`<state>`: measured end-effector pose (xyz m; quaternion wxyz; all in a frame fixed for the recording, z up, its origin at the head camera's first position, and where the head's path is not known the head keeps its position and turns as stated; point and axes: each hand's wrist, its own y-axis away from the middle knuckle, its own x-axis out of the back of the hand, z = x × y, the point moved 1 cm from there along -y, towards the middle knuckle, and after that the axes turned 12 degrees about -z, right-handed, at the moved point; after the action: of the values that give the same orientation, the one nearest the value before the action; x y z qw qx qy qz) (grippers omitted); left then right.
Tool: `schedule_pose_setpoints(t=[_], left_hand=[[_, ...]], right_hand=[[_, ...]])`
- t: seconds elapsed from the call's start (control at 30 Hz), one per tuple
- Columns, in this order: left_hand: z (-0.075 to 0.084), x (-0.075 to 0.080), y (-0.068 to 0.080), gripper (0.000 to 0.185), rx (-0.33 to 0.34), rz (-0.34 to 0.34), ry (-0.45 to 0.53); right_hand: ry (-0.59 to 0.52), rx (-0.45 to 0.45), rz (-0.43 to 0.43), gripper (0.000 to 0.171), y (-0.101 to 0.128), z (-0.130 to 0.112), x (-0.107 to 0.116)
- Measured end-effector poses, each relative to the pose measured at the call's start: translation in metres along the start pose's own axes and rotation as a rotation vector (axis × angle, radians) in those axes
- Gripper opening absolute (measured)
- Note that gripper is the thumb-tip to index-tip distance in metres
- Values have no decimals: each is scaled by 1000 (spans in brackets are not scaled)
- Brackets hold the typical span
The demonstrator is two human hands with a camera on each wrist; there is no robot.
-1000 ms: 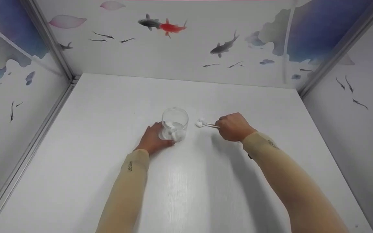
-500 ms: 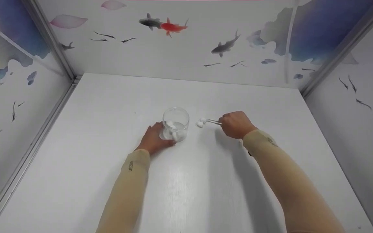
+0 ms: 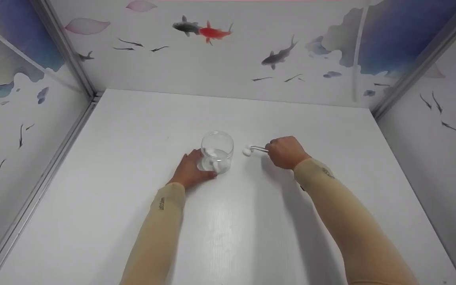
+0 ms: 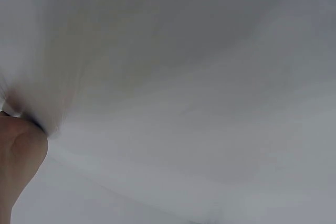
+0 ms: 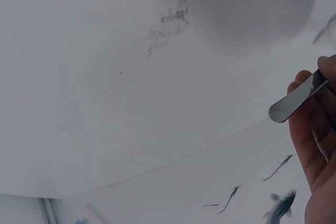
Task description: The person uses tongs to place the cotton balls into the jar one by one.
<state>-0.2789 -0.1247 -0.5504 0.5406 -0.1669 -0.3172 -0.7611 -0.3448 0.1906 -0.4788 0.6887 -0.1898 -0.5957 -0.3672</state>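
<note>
The clear glass jar (image 3: 217, 152) stands near the middle of the white table (image 3: 133, 130), well away from every edge, with a few white cotton balls resting in its bottom. The person's left hand (image 3: 190, 171) is wrapped round the jar's near-left side, fingers curled against the glass. Just to the right of the jar, the right hand (image 3: 285, 152) pinches a pair of metal tweezers (image 3: 258, 149), whose tips point toward the jar and grip a small cotton ball (image 3: 247, 151) held close above the tabletop. The right wrist view shows the tweezers' rounded butt end (image 5: 294, 100) poking out between the fingers.

Both arms wear tan sleeves; a small dark line of print runs along the left sleeve (image 3: 160, 203) near the wrist and another mark sits on the right sleeve (image 3: 326, 172), but neither can be read.

There is broad bare tabletop on all sides. Panels painted with fish close the table in along its left, far and right edges, with metal posts at the far corners.
</note>
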Motion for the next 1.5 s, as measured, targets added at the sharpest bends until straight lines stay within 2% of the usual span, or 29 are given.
schedule_pose_setpoints(t=[0.23,0.47,0.73,0.9,1.17,1.5], left_hand=[[1,-1,-1,105,37,4,12],[1,-1,0,105,42,9,-3],[0,-1,-1,106,-12,6,3],[-1,0,-1,106,-11,17,14],[-2,1,-1,106,-13,19,7],[0,0,-2,105,-6,27,6]], right_hand=[[12,-12,-21,10,-6,-1,-3],[13,-19,-21,10,-7,0,-3],[36,-4,23,12,-6,0,-7],[34,1,37,9,-5,1,-3],[27,-63,23,12,-6,6,-3],[-13,-51,-7,12,-10,4,-11]])
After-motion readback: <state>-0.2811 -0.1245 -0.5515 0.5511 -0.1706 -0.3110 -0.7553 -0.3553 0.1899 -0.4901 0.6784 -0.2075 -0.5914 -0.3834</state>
